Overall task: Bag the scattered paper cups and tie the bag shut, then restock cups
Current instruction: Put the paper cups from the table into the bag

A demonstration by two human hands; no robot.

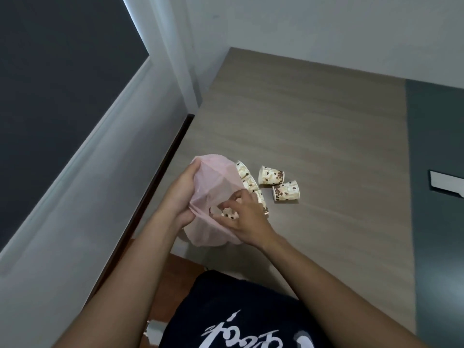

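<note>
Open tabletop (313,116) stretches beyond and right of two toppled cups (271,175). The wall (105,192) hems the left edge (the pink bag (213,182) sits just beside it), and more cups (248,183) crowd against the bag's right side.

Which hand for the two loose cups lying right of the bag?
Right. The left hand grips the pink bag, away from them; the right hand sits nearest the two loose cups on the table.

The person wears a black T-shirt (221,302). White cursive lettering (226,332) runs across its front. The left forearm (140,262) and right forearm (316,272) are bare.
</note>
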